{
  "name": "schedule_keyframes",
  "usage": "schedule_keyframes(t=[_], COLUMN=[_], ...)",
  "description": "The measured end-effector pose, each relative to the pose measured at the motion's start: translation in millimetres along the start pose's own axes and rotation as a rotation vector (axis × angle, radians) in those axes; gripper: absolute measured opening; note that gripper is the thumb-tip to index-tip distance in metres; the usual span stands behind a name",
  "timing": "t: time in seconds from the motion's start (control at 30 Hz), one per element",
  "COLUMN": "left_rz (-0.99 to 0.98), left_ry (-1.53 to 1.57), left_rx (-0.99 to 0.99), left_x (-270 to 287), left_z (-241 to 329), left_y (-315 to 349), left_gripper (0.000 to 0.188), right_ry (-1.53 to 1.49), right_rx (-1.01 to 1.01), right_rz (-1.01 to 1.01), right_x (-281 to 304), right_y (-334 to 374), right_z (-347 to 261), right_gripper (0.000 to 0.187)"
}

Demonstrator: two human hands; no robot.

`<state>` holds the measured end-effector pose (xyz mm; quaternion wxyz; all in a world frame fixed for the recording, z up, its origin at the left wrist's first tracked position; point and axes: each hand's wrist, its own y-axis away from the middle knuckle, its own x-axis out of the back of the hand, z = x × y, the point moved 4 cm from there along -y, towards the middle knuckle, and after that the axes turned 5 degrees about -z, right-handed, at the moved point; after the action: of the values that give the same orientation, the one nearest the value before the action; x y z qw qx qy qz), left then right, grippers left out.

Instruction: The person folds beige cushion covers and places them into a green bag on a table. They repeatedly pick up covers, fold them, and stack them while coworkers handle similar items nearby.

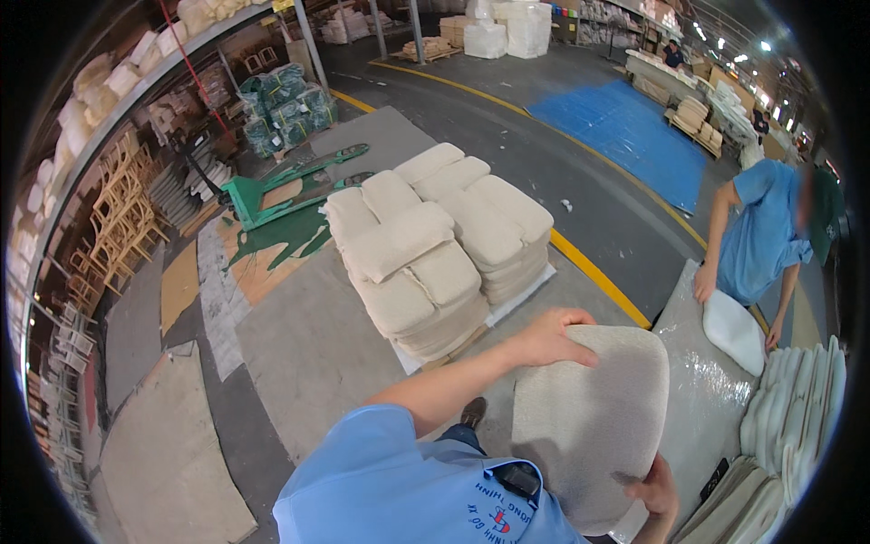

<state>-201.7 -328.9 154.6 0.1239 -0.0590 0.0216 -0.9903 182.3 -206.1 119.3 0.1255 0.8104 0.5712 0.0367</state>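
Note:
A beige, textured seat cushion (pixel 594 422) with rounded corners is held up in front of me, over the near edge of a plastic-covered table. My left hand (pixel 560 341) grips its far edge, thumb on the upper face and fingers curled behind. At the near right corner, my right hand (pixel 654 491) is closed around the edge. To the left of the cushion, similar beige cushions (pixel 408 245) lie piled in stacks on a low pallet with a white sheet. One cushion rests crosswise on top of the pile.
Across the table (pixel 702 399), a co-worker in blue (pixel 770 227) handles a white pad (pixel 732 332). White pads (pixel 793 412) stand in a row at the right, beside folded beige covers (pixel 739 503). A green pallet jack (pixel 272 195), wrapped bundles (pixel 285 109) and wooden chair frames (pixel 127 208) are farther left.

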Motion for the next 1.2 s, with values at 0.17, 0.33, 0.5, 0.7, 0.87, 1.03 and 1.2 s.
schedule_keyframes(t=[0.17, 0.33, 0.5, 0.7, 0.87, 1.03, 1.2], left_rz=[0.568, 0.409, 0.364, 0.516, 0.8, 0.718, 0.508], left_ry=[-0.368, -0.224, -0.3, -0.326, -0.035, 0.139, 0.442], left_rx=[-0.125, 0.274, 0.815, 1.118, 1.105, 1.097, 1.135], left_x=[41.6, 122.4, 222.1, 351.9, 410.2, 420.2, 408.3], left_z=[-55.1, -181.8, -265.5, -256.7, -248.8, -265.4, -292.3], left_y=[29.5, 132.5, 284.5, 396.2, 426.3, 408.3, 366.9], left_gripper=[0.051, 0.052, 0.046, 0.041, 0.031, 0.031, 0.051], right_ry=[0.013, -0.022, -0.214, -0.568, -0.664, -0.345, -0.098], right_rx=[-0.075, -0.173, -0.011, 0.05, -0.108, -0.548, -0.708], right_rz=[0.267, 0.39, 0.407, 0.354, 0.294, 0.22, 0.386], right_x=[-51.8, -91.7, -156.8, -268.9, -361.2, -385.0, -340.5], right_y=[-84.3, -159.9, -272.5, -429.0, -517.5, -505.9, -391.2], right_z=[17.0, 47.0, 43.7, 40.6, 82.6, 202.4, 283.7], right_gripper=[0.074, 0.06, 0.052, 0.066, 0.069, 0.052, 0.039])
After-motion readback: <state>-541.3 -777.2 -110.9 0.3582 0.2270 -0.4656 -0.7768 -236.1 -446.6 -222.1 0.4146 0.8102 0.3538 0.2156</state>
